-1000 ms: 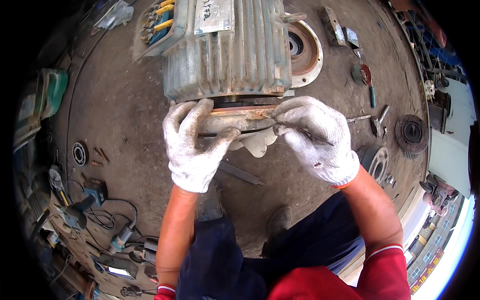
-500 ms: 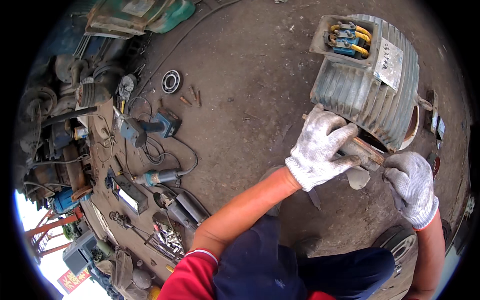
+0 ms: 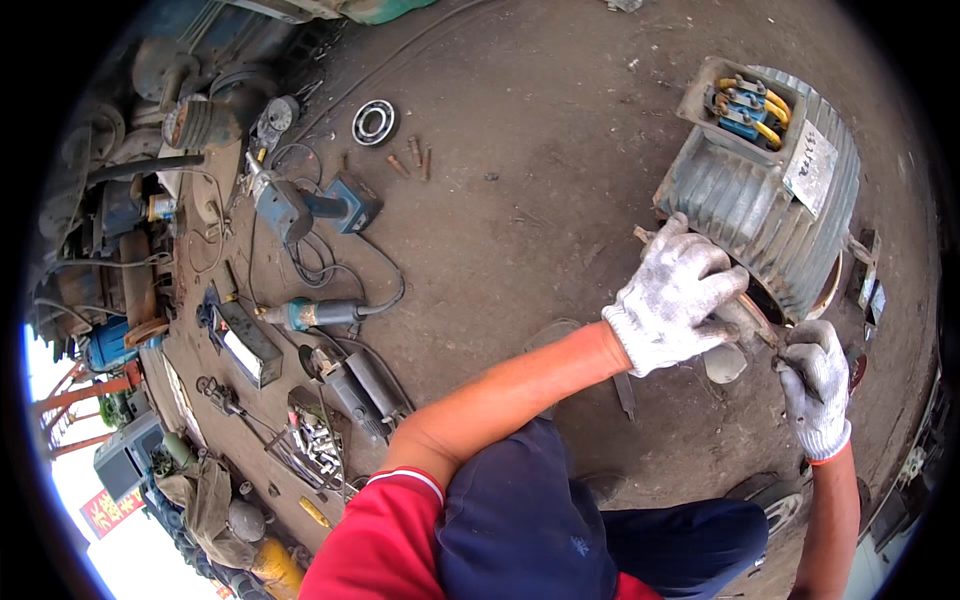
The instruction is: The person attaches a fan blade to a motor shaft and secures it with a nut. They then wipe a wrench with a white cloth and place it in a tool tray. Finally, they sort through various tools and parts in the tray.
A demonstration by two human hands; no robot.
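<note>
A grey ribbed electric motor point(image 3: 750, 210) with an open terminal box point(image 3: 750, 108) lies at the upper right. My left hand point(image 3: 668, 292), in a dirty white glove, is closed over the rusty end cover point(image 3: 752, 318) at the motor's lower end. Beside that cover, my right hand point(image 3: 812, 385), also gloved, is bent in a pinch; what sits between those fingertips is too small to make out. A pale fan point(image 3: 724, 365) shows below the cover, partly hidden by my left hand.
A bearing point(image 3: 374, 123), rusty bolts point(image 3: 415, 152) and a blue power tool point(image 3: 305, 208) lie on the floor point(image 3: 500, 260) to the left, with cables, another grinder point(image 3: 315, 314) and a tool tray point(image 3: 315, 450). Heaped machinery point(image 3: 120, 280) fills the far left.
My view has swung leftward, so the motor now sits farther right and more floor shows. Both hands stay at the end cover; my right fingertips have shifted slightly along its end.
</note>
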